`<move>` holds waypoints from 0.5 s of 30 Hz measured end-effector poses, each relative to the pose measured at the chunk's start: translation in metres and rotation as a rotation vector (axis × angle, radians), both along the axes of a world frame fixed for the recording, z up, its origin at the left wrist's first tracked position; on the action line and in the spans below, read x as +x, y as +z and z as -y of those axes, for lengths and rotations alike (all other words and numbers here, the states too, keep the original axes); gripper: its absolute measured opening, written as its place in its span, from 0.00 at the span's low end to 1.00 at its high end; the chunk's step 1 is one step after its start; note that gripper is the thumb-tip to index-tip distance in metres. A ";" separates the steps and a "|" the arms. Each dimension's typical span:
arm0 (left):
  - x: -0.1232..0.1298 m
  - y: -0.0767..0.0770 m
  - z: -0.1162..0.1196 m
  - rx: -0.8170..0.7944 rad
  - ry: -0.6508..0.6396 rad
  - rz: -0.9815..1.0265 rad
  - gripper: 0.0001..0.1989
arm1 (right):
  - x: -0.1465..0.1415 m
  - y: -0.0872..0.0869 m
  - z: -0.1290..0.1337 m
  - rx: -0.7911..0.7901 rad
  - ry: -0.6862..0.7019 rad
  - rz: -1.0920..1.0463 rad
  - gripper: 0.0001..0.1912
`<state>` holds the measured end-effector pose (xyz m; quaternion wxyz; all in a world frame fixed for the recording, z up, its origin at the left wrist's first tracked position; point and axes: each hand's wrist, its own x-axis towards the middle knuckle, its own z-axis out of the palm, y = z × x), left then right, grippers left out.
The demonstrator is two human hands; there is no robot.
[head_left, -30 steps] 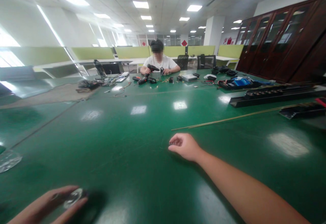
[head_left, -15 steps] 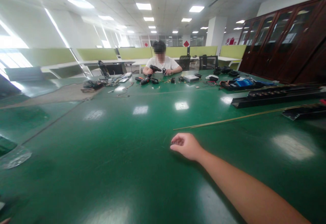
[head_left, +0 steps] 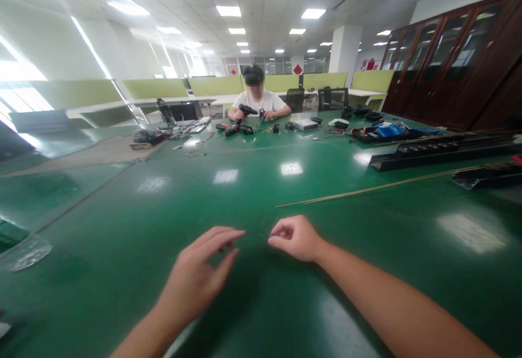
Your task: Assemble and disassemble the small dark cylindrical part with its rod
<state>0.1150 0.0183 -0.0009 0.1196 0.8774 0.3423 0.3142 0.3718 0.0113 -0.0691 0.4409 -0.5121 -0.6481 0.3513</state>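
My right hand [head_left: 299, 238] is closed, its fingers curled toward the thumb around something small and dark that I cannot make out. It is low over the green table [head_left: 244, 189], near the left ends of thin brass rods [head_left: 367, 188]. To its left, my left hand [head_left: 204, 268] has its thumb and fingers apart, with nothing between them. A gap separates the two hands.
Across the table a person [head_left: 261, 100] holds a black power drill [head_left: 247, 110]. Black metal channels [head_left: 432, 157] and a tray with a blue bag [head_left: 389, 130] lie at the right. A clear plastic piece [head_left: 30, 255] is at the left edge.
My left hand has come in from the lower left to the middle of the view. My right hand has shifted very slightly left, its fingers still curled.
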 end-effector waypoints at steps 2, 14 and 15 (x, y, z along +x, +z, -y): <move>0.043 -0.007 -0.005 -0.025 -0.166 -0.079 0.18 | 0.000 -0.001 0.002 0.030 0.062 0.003 0.11; 0.040 -0.011 -0.013 0.043 -0.019 -0.103 0.09 | 0.006 0.001 -0.001 -0.024 0.155 -0.103 0.16; 0.025 -0.007 -0.010 0.050 0.058 -0.087 0.11 | 0.006 0.002 -0.001 -0.023 0.152 -0.091 0.16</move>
